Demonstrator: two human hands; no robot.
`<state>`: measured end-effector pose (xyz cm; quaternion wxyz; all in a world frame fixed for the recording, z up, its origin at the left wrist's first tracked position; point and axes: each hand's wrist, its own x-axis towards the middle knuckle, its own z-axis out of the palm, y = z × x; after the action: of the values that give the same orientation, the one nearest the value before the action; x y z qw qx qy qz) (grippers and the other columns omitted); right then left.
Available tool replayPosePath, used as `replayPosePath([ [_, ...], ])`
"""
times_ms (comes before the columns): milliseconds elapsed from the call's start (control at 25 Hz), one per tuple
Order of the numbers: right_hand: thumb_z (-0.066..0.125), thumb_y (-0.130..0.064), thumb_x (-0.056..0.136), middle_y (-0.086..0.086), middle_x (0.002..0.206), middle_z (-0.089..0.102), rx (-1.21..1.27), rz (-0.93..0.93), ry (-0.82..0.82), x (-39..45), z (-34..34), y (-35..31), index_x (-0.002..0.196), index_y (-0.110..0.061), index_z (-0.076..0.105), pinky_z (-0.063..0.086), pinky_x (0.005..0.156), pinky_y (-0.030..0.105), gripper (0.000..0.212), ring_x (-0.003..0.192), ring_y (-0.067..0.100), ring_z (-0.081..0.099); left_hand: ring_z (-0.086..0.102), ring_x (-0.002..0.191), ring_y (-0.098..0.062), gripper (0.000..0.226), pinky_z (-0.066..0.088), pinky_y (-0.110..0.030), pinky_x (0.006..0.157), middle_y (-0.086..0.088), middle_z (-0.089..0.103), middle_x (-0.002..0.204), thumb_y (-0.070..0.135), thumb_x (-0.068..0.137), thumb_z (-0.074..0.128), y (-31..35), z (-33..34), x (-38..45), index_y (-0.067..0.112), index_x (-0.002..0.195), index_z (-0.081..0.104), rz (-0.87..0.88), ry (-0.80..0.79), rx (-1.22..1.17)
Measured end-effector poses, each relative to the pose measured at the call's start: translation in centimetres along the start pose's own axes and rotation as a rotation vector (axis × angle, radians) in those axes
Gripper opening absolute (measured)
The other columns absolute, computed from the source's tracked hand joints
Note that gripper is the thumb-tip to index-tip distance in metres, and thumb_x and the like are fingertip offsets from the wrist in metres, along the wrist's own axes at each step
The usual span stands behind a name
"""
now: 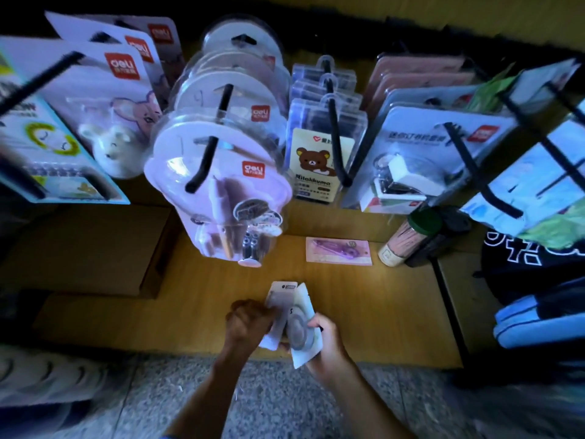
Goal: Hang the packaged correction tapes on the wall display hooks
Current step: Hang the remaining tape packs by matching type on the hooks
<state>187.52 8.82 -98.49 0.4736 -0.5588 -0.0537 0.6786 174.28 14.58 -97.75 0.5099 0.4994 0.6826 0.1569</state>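
Observation:
Both hands hold packaged correction tapes low over a wooden board. My left hand (250, 321) grips a white-carded pack (280, 296) from its left side. Against it, my right hand (326, 339) clasps a second pack (302, 334) whose round tape case shows. A third pink-carded correction tape pack (338, 251) lies flat on the board farther away. Above, black display hooks (202, 164) stick out toward me, carrying blister packs.
The hooks carry round lilac packs (218, 185), bear-printed clear boxes (316, 160), stapler packs (408, 166) and animal-figure cards (104, 99). A cardboard box (95, 248) sits at left, a jar of sticks (408, 239) at right, bags at far right.

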Motion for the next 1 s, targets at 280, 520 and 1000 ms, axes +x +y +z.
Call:
replayPosePath([
  [280, 0.068, -0.031, 0.048, 0.019, 0.095, 0.067, -0.191, 0.088, 0.06, 1.8, 0.3, -0.3, 0.091, -0.006, 0.071, 0.047, 0.085, 0.04, 0.05, 0.088, 0.033, 0.063, 0.068, 0.074, -0.025, 0.054, 0.056, -0.027, 0.06, -0.011, 0.074, 0.085, 0.026, 0.054, 0.095, -1.3, -1.1, -0.2, 0.005, 0.098, 0.072, -0.1, -0.198, -0.679],
  [520, 0.072, -0.009, 0.07, 0.001, 0.087, 0.072, -0.496, -0.203, -0.075, 1.1, 3.3, -3.1, 0.093, -0.015, 0.069, 0.049, 0.069, 0.021, 0.024, 0.081, 0.014, 0.064, 0.065, 0.101, -0.053, 0.067, 0.049, -0.069, 0.091, -0.039, 0.066, 0.112, 0.025, 0.053, 0.095, -2.1, -1.2, 0.0, -0.003, 0.109, 0.07, -0.13, -0.147, -0.86],
  [1000, 0.067, -0.019, 0.084, 0.008, 0.148, 0.041, -1.736, -0.207, 0.376, 10.5, -2.2, -14.2, 0.15, -0.026, 0.029, 0.05, 0.097, 0.039, 0.077, 0.13, 0.031, 0.046, 0.067, 0.082, -0.032, 0.024, 0.047, -0.033, 0.068, -0.019, 0.071, 0.089, 0.007, 0.076, 0.082, -3.3, -4.2, -0.5, 0.003, 0.096, 0.07, -0.146, 0.142, -0.612],
])
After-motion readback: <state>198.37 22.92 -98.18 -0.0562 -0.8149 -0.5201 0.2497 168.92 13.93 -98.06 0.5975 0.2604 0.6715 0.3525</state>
